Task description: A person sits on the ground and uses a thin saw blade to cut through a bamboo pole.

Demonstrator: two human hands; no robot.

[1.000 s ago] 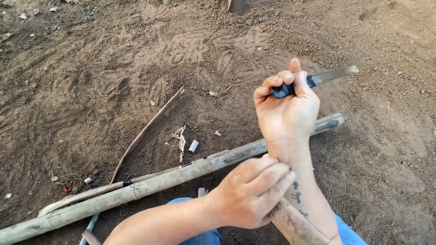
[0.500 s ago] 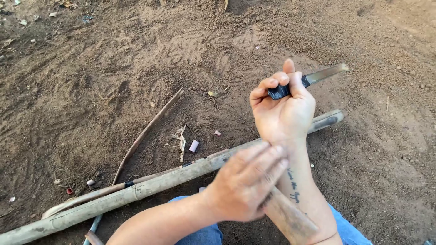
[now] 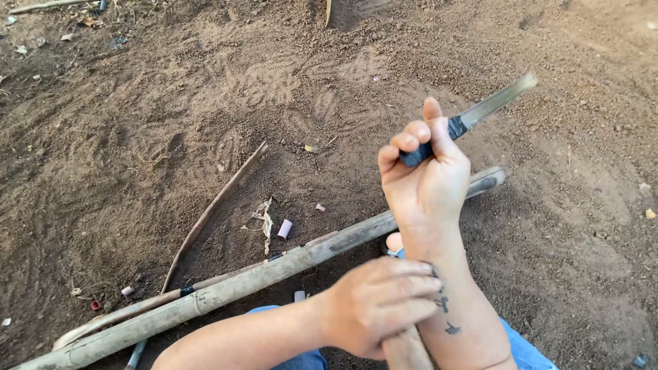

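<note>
We saw the right hand [image 3: 426,183] right of centre, fist tight around a knife [image 3: 473,118] pointing upper right. The left hand [image 3: 375,305] at bottom centre clasped a wooden piece [image 3: 407,351]; a bamboo pole [image 3: 260,277] lay diagonally on the dirt ground [image 3: 137,123].

Two hands [image 3: 425,185], one knife [image 3: 480,113], one long bamboo pole [image 3: 274,270], one thin stick [image 3: 212,205].

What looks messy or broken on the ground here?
Thin peeled strips and small cut bits lie scattered on the dirt beside the long bamboo pole. The right hand grips a knife; the left hand holds a stick.
</note>
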